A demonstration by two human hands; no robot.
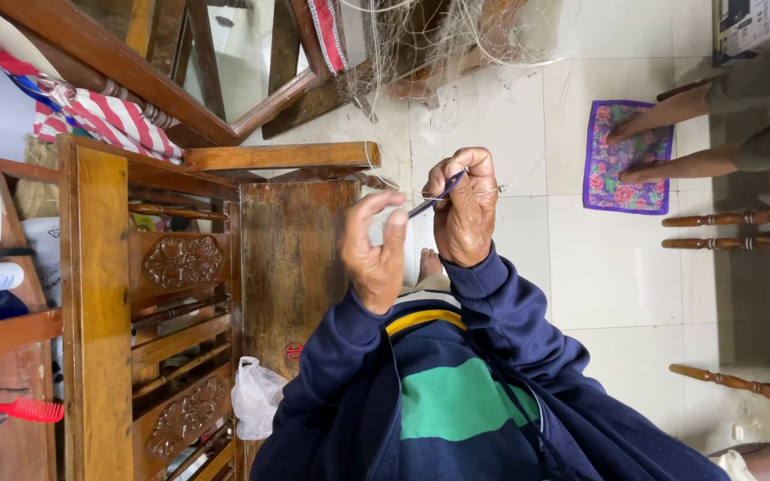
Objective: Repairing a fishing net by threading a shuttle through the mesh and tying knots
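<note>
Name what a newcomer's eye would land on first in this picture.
At centre, two raised hands work a thin line: the right hand pinches a slim dark blue tool, the left hand close beside it. Below them are dark blue sleeves and a green-striped top. At upper right, another person's bare feet rest on a flowered purple mat.

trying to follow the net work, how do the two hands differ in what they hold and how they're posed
The right hand grips a thin dark netting needle pointing toward the left hand; the left hand holds no tool and only pinches fine pale line. The right hand sits higher, fingers curled; the left hand's fingers press together. Both wear navy sleeves.
</note>
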